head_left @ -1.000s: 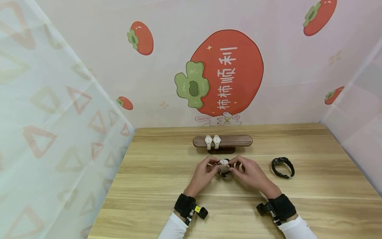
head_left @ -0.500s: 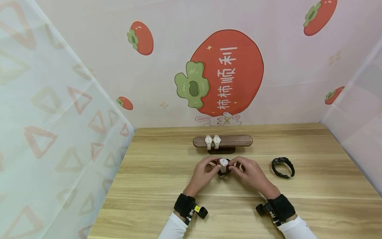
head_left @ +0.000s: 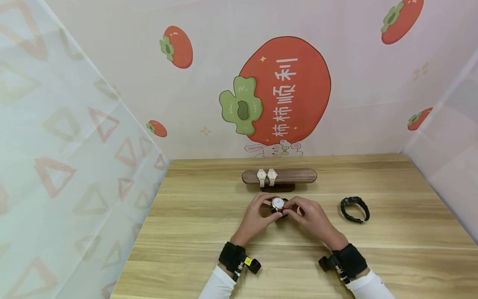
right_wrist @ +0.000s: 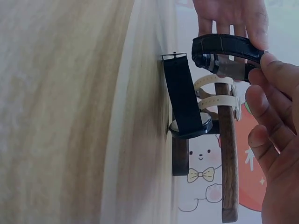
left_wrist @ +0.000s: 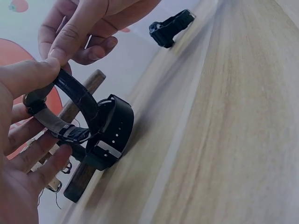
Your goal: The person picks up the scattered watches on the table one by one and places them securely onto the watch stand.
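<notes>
A wristwatch (head_left: 278, 202) with a white dial and rose-gold-looking rim is held in front of the stand, dial up. My left hand (head_left: 255, 216) grips it from the left, thumb at the near edge and fingers beyond. My right hand (head_left: 313, 218) pinches it at the right side between thumb and forefinger. In the left wrist view its dark, grained strap (left_wrist: 77, 95) forms a loop; the same loop shows in the right wrist view. Below it a second watch with a plain black strap (right_wrist: 182, 98) sits on the table, mostly hidden by the held watch in the head view.
Behind the hands stands a dark wooden watch stand (head_left: 295, 176) bearing two pale watches, one at the left (head_left: 261, 175) and another beside it (head_left: 272, 176). A chunky black watch (head_left: 351, 200) lies to the right. Printed cloth walls border the wooden table (head_left: 186, 232).
The held watch has turned to show its dial more fully and shifted slightly left. My left thumb has moved right, under the near edge; my right hand has edged left.
</notes>
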The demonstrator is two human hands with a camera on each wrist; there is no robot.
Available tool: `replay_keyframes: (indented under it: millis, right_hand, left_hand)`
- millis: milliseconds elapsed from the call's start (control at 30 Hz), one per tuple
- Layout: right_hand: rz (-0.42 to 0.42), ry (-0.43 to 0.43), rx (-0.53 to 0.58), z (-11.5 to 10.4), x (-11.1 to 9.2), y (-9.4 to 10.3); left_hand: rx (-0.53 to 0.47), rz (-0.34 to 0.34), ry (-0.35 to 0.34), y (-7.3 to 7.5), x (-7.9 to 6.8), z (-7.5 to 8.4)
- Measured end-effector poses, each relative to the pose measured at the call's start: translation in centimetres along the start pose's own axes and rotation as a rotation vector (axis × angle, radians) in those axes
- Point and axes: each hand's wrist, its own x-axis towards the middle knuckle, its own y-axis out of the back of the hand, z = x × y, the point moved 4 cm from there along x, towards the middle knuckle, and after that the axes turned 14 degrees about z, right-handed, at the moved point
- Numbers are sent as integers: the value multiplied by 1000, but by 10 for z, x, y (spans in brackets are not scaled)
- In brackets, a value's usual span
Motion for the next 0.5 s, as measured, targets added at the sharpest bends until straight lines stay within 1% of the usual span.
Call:
replay_keyframes:
  millis: [200,400,500]
  right_hand:
    - [4,15,-3,0,1,0]
    - [-19,-18,-13,2,1,-1]
    - [-36,-22,-13,2,0,-2]
  left_hand:
    - [-46,5,-18,1,1,0]
    - [-111,-6,-47,0,1,-1]
    - [-114,-7,-72,-1,1,-1]
